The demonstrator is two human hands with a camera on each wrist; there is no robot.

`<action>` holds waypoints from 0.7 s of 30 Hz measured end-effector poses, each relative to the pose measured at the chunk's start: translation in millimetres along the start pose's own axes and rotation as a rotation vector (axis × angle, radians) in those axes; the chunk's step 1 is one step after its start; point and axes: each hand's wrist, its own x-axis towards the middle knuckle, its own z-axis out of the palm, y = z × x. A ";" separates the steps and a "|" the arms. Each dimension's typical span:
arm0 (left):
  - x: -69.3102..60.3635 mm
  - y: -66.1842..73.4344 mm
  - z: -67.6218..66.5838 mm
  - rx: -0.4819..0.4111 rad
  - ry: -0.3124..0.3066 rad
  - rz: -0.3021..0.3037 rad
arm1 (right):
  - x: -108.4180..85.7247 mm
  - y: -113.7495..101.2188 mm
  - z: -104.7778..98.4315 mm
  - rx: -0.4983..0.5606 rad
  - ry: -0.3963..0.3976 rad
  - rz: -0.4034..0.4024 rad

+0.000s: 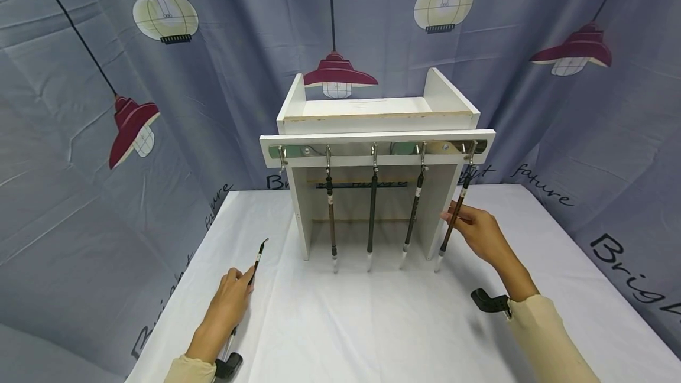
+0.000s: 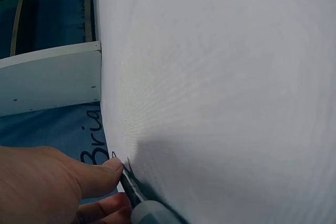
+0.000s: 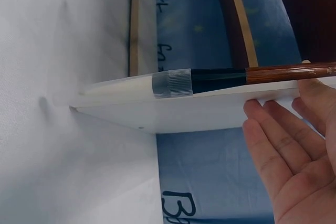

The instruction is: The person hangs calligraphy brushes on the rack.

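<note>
My left hand [image 1: 226, 306] pinches a calligraphy brush [image 1: 259, 260] above the white cloth at the left. The brush's looped end points away from me, and its clear-capped end [image 2: 152, 212] runs back under the wrist. At the right, my right hand [image 1: 481, 232] is beside the rightmost hanging brush [image 1: 454, 221], its fingers loosely extended behind the handle. In the right wrist view the fingertips [image 3: 253, 109] lie close to the rack's side panel; whether they touch it or the brush I cannot tell. That brush [image 3: 220, 81] has a reddish-brown handle and a clear cap over pale bristles.
A white rack [image 1: 378, 123] stands at the table's back, with a metal hook strip [image 1: 351, 149] along its front. More capped brushes hang there, among them a dark one [image 1: 372, 211]. A hook [image 1: 282, 157] is at the far left. Behind hangs a printed blue-grey curtain [image 1: 239, 75].
</note>
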 end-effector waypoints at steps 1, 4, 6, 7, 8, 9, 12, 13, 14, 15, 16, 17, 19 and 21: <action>-0.1 0.0 0.1 0.002 0.001 -0.002 | 0.0 -0.1 0.0 -0.002 0.000 -0.001; 0.3 0.2 0.3 -0.002 -0.004 -0.013 | -0.2 0.0 0.0 -0.001 0.000 0.001; 0.9 0.4 0.7 -0.015 -0.016 -0.024 | -0.4 0.0 0.2 0.004 -0.003 0.006; 1.4 0.7 0.9 -0.025 -0.023 -0.031 | -0.5 0.1 0.3 0.006 -0.004 0.007; 1.6 0.9 1.0 -0.036 -0.033 -0.040 | -0.5 0.3 0.4 0.008 -0.004 0.007; 2.0 1.2 1.2 -0.045 -0.042 -0.048 | -0.5 0.3 0.5 0.010 -0.004 0.007; 2.7 2.0 1.2 -0.066 -0.067 -0.063 | -0.4 0.4 0.6 0.009 -0.002 0.000; 2.7 2.3 1.1 -0.066 -0.072 -0.064 | -0.3 0.5 0.6 0.007 0.000 -0.002; 2.7 2.4 1.0 -0.065 -0.076 -0.063 | -0.3 0.6 0.6 0.007 0.001 -0.003; 2.9 2.6 0.9 -0.061 -0.077 -0.056 | -0.3 0.5 0.7 0.006 0.002 -0.003; 3.1 2.7 0.9 -0.056 -0.080 -0.049 | -0.3 0.6 0.7 0.006 0.002 -0.003; 3.4 2.7 1.0 -0.051 -0.081 -0.041 | -0.3 0.5 0.7 0.006 0.002 -0.002; 3.5 2.9 1.1 -0.040 -0.082 -0.030 | -0.4 0.5 0.7 0.007 0.001 0.002; 4.0 3.6 1.0 -0.028 -0.081 -0.018 | -0.6 0.2 0.7 0.008 -0.002 0.007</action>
